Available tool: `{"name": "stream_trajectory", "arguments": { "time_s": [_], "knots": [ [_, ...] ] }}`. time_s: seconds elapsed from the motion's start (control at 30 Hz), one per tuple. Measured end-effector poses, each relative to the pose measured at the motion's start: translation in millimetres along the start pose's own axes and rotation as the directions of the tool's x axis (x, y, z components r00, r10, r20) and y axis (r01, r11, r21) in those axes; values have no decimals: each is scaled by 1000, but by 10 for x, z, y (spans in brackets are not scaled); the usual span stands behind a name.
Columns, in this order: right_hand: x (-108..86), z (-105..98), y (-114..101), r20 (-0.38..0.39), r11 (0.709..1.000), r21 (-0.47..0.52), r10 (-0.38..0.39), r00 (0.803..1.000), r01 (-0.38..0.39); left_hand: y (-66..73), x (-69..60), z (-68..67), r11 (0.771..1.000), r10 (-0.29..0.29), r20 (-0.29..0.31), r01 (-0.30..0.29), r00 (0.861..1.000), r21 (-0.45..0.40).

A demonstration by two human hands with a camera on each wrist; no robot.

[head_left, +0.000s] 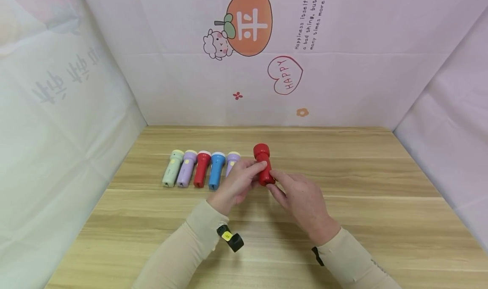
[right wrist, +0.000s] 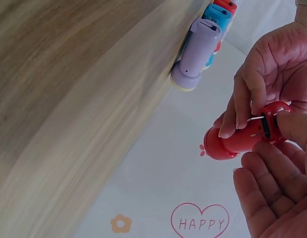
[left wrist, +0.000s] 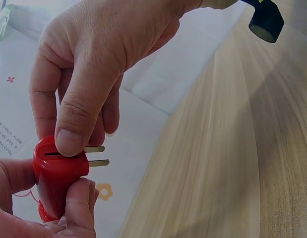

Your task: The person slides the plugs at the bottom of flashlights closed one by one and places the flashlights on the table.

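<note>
A red flashlight (head_left: 262, 164) is held up above the table between both hands, its wide head pointing toward the back wall. My left hand (head_left: 239, 181) grips the body from the left, fingers around it in the right wrist view. My right hand (head_left: 303, 198) pinches the tail end from the right; its thumb (left wrist: 70, 143) presses beside a dark slot in the left wrist view. Two metal plug prongs (left wrist: 99, 162) stick out sideways from the tail. Just left of the left hand lies a purple flashlight (head_left: 231, 164), partly covered by that hand.
Farther left, a pale green flashlight (head_left: 173, 169), another purple flashlight (head_left: 187, 169), a red one (head_left: 202, 169) and a blue one (head_left: 217, 171) lie side by side, heads toward the back. A white printed cloth (head_left: 171, 68) surrounds the wooden table (head_left: 366, 170) on the visible sides.
</note>
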State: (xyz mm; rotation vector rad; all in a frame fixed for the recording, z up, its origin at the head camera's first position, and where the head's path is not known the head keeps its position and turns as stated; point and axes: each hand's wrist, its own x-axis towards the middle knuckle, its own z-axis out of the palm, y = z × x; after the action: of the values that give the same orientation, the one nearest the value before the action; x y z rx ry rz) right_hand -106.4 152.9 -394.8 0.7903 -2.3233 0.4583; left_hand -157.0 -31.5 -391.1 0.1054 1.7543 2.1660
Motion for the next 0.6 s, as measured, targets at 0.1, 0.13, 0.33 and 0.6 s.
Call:
{"name": "stream_trajectory", "arguments": {
  "time_s": [0.1,0.13,0.33,0.6],
  "knots": [
    [-4,3,1,1,1000,-4,-6,1000,6,-11,0,4,1000,-8,-12,8,1000,-13],
    [-4,5,1,1,1000,-5,-10,1000,10,-11,-3,5,1000,-9,-16,9,1000,-15],
    [-11,13,3,-5,1000,2,-21,1000,21,-20,-4,-4,1000,-9,-27,8,1000,-12],
    [-13,21,0,-9,999,32,-29,1000,29,-16,-33,-12,1000,-11,-21,12,1000,23]
  ]
}}
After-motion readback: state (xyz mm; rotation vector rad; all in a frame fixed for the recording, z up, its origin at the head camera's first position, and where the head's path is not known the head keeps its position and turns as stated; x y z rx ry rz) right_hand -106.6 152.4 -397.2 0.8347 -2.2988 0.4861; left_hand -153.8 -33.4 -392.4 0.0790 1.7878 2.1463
